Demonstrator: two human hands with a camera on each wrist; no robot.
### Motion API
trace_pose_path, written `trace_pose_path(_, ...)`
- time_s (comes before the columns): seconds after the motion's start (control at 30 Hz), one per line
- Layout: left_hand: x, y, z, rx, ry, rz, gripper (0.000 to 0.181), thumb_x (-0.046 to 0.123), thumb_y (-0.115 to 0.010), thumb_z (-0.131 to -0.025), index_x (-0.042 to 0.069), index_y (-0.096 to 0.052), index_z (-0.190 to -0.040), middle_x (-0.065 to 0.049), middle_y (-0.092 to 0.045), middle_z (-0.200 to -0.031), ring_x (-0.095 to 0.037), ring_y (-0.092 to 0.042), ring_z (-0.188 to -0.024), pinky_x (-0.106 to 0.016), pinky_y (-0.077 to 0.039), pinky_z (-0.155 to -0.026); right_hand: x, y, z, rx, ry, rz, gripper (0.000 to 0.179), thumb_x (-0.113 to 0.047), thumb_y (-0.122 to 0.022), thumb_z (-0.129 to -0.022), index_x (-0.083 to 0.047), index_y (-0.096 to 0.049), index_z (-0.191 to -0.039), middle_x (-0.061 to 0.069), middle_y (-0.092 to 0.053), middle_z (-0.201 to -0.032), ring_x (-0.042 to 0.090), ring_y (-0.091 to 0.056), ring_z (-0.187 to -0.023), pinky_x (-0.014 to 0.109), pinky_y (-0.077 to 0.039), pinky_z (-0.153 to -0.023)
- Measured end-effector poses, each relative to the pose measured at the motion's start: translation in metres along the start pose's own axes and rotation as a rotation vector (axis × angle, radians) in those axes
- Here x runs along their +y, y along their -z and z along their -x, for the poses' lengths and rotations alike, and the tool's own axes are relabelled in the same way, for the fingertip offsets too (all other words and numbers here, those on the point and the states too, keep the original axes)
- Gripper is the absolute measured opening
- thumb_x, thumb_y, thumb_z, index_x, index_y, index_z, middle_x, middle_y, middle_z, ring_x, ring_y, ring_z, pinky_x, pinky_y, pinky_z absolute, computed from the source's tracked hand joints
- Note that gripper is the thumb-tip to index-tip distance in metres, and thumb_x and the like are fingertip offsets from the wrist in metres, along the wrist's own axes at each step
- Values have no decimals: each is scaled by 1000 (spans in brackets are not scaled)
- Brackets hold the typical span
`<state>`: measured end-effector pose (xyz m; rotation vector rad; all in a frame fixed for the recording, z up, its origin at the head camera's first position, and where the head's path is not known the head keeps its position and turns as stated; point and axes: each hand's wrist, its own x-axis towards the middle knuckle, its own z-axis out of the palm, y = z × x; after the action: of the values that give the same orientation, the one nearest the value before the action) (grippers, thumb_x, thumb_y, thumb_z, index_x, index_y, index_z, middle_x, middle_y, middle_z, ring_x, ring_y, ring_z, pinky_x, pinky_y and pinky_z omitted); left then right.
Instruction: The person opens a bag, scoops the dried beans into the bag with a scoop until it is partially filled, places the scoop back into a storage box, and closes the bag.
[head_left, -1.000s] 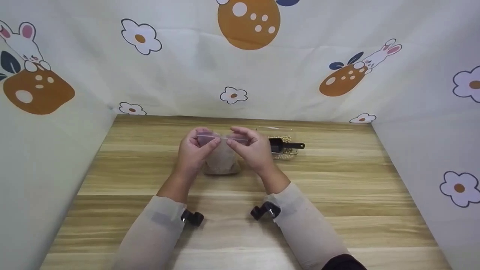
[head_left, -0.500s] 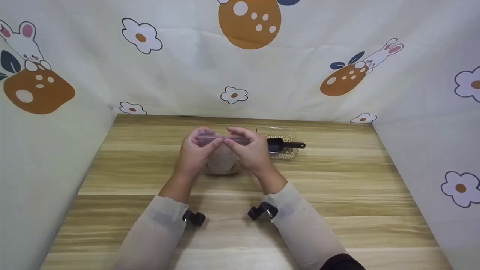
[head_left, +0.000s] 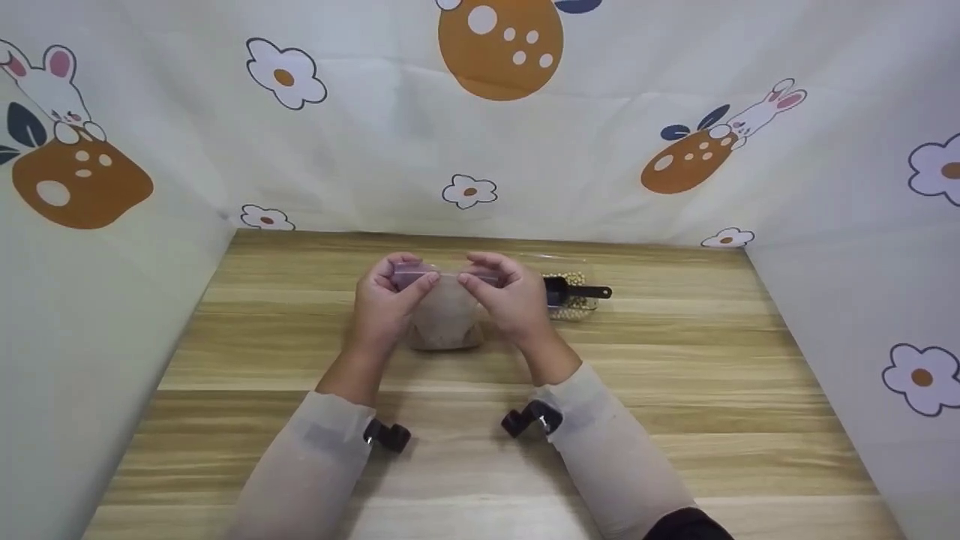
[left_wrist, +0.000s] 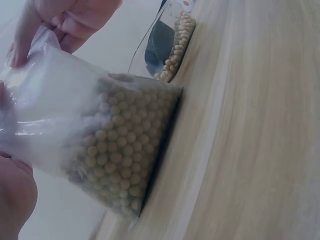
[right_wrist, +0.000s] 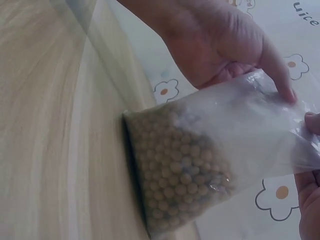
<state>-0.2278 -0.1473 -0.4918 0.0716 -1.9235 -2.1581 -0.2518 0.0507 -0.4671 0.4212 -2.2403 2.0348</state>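
A clear zip bag (head_left: 444, 322) stands upright at the tabletop, its lower part filled with pale round beans (left_wrist: 117, 155), likely soybeans. My left hand (head_left: 384, 300) pinches the left side of its top strip between thumb and fingers. On the opposite side, my right hand (head_left: 516, 301) pinches the same strip. A short gap separates the two thumbs, with the zip line showing beside them. The right wrist view has my left hand (right_wrist: 225, 45) at the bag's upper edge and the beans bulging below. Whether the seal is fully closed cannot be seen.
Just right of my right hand, a clear box (head_left: 577, 316) holds more beans, and a black scoop (head_left: 594, 292) lies in it with its handle over the rim. Patterned cloth walls (head_left: 360, 150) enclose the wooden table (head_left: 675, 390) at the back and sides.
My thumbs came together at the middle of the bag's strip half a second ago; now they are apart again, the right hand having shifted right. Bag and box have stayed in place.
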Motion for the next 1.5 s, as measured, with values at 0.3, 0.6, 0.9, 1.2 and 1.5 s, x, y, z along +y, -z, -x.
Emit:
trace_pose_path(0.3,-4,10,-8,79,-40,130,31,9,-87,-90,2,-67,-114,2,-79,-94,-8,-72,-90,-19,-60,-78,5,16,-7,63,-20,-3,28,-8,-90,-86,-6,-81,-113,4,-83,-95,9,-75,-85,22,-61,-78)
trace_pose_path(0.6,-3,16,-11,110,-58,163,25,8,-86,-91,7,-68,-109,-1,-79,-93,-9,-76,-91,-22,-63,-87,8,30,-13,111,-88,8,29,-13,-93,-83,-12,-82,-109,3,-82,-95,14,-77,-90,25,-64,-84)
trace_pose_path(0.9,-3,16,-10,122,-61,195,25,7,-87,-90,8,-69,-107,-1,-78,-91,-9,-77,-89,-23,-63,-87,9,35,-16,90,-93,15,34,-11,-91,-85,-2,-79,-115,3,-81,-96,14,-75,-88,24,-63,-79)
trace_pose_path(1.2,-2,17,-10,107,-46,123,24,12,-83,-95,6,-69,-113,3,-80,-97,-11,-76,-97,-23,-62,-93,13,37,-18,80,-62,-46,29,-13,-89,-89,-10,-81,-117,0,-80,-94,7,-60,-60,19,-42,-45)
trace_pose_path(1.5,-7,20,-12,88,-54,178,30,9,-78,-98,2,-65,-125,-5,-80,-123,-15,-75,-120,-27,-58,-107,14,38,-22,108,-9,10,29,-15,-81,-96,-6,-77,-123,10,-83,-114,12,-79,-98,23,-63,-85)
